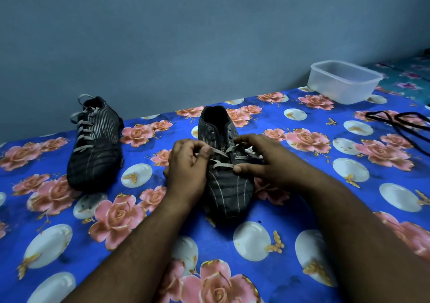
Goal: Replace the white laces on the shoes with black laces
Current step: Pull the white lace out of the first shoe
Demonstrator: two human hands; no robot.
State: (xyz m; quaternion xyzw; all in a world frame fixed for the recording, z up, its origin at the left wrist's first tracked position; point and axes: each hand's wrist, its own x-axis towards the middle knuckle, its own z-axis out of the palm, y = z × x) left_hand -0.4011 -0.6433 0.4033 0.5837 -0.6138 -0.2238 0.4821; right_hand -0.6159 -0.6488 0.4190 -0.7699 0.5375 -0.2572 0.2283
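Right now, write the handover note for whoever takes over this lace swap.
Left hand: pinching the worn white lace on the near dark striped shoe.
Right hand: thumb and fingers on the same lace.
Far dark striped shoe, at left: fully laced in white.
Loose black laces: on the blue floral cloth, far right, beside a clear plastic tub.
Done: upper eyelets of the near shoe freed.
Left: finish unlacing it, unlace the far shoe, thread black laces into both.
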